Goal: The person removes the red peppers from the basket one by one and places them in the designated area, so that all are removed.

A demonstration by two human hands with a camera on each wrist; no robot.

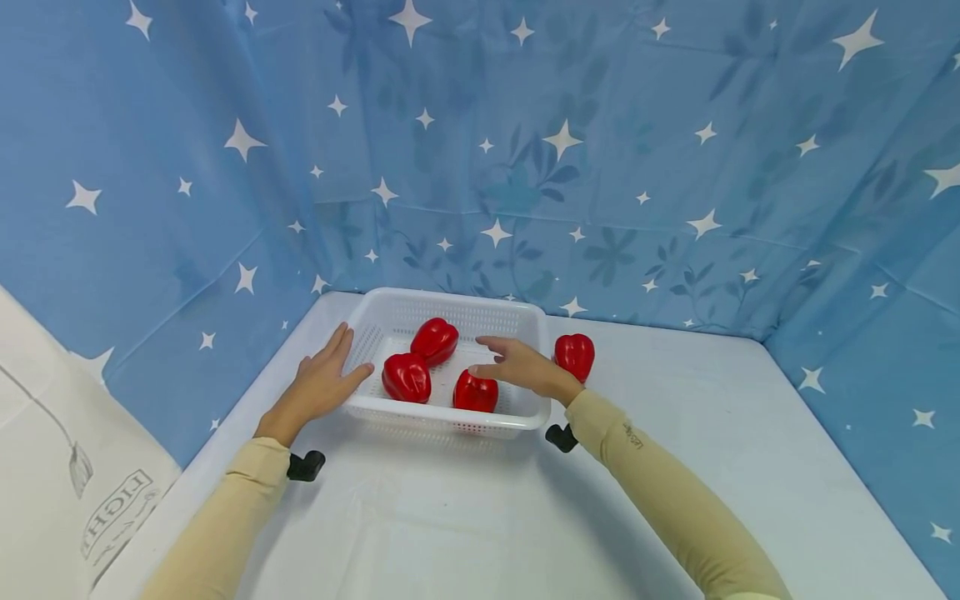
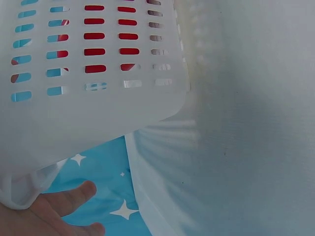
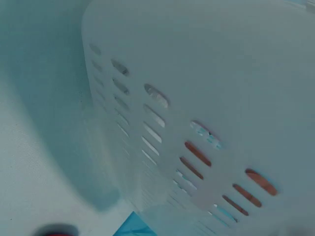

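A white plastic basket [image 1: 457,302] with slotted walls holds three red bell peppers. Two of them, a rear pepper [image 1: 435,340] and a front-left pepper [image 1: 407,377], lie against each other; a third pepper [image 1: 476,393] is near the front wall. My left hand [image 1: 322,379] rests on the basket's left rim, fingers extended; the left wrist view shows those fingers [image 2: 74,196] beside the rim. Reaching over the right side, my right hand [image 1: 521,367] has its fingers spread apart, the thumb at the top of the third pepper. Whether it touches is unclear.
Another red bell pepper [image 1: 574,356] lies on the white table [image 1: 675,433] just outside the basket's right wall, partly behind my right wrist. A blue curtain [image 1: 480,167] with white stars borders the table at the back and sides. Black wrist-camera mounts [image 1: 306,466] hang below the sleeves.
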